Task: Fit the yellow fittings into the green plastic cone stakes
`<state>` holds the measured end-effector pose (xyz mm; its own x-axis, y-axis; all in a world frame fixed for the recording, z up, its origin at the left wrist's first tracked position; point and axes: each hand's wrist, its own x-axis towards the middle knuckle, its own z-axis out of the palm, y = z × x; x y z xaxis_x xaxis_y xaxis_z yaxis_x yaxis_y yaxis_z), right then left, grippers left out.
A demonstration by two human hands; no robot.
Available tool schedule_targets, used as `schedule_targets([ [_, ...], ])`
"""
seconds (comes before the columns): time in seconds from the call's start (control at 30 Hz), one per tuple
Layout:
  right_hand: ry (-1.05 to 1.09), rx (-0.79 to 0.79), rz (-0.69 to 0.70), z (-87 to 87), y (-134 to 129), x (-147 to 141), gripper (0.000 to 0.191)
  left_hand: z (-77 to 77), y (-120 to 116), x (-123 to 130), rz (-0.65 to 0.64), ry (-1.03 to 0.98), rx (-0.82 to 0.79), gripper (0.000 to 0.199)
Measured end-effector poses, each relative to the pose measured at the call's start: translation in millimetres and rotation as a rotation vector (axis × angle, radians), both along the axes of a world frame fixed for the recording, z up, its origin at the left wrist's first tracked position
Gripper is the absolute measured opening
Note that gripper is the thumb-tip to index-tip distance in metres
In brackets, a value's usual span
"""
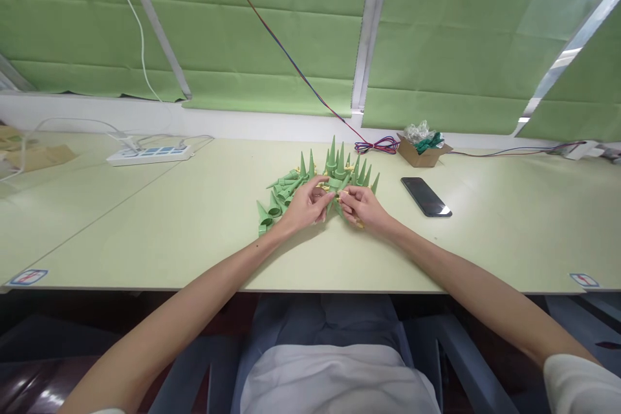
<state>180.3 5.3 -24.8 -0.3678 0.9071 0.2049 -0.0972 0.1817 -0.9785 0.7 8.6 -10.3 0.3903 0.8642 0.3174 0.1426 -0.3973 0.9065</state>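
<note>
The left hand has its thumb and forefinger clamped on a green piece, just above the bench; the fingers of the right hand are bent in close beside it, though I cannot tell whether they grip anything. The green piece, partly covered by the fingers, is matt and light green with a rounded band. Right behind and to the left lie many green cones, sharp-tipped with thick collars and hollow bases, some upright, some on their sides, with small yellow bits among them. This pile crowds the far side of the 2 hands, while open bench runs from the wrists to the straight front edge, which both forearms cross. To the right, a stretch of open surface separates the right hand from a black phone. Farther back, a small carton and a coiled cable sit near the rear edge. Leftward, a wide open span reaches to a white power strip, also toward the back.
</note>
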Motion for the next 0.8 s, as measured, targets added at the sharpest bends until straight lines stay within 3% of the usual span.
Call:
schedule_targets([
  [0.17,0.182,-0.218,0.121,1.6,1,2,0.045,0.1,0,1,0.012,-0.005,0.026,0.039],
  [0.33,0.13,-0.169,0.096,-1.9,3,2,0.046,0.4,0,1,-0.009,-0.026,-0.045,0.037],
  [0.5,-0.088,0.091,0.027,-3.9,3,5,0.044,1.7,-1,1,-0.032,-0.048,-0.117,0.038],
  [0.7,-0.537,0.626,-0.216,-3.5,7,13,0.039,3.6,0,-2,-0.089,-0.058,-0.235,0.039],
  [0.8,-0.594,0.738,-0.23,-4.7,10,14,0.036,5.2,1,-2,-0.083,-0.076,-0.282,0.042],
])
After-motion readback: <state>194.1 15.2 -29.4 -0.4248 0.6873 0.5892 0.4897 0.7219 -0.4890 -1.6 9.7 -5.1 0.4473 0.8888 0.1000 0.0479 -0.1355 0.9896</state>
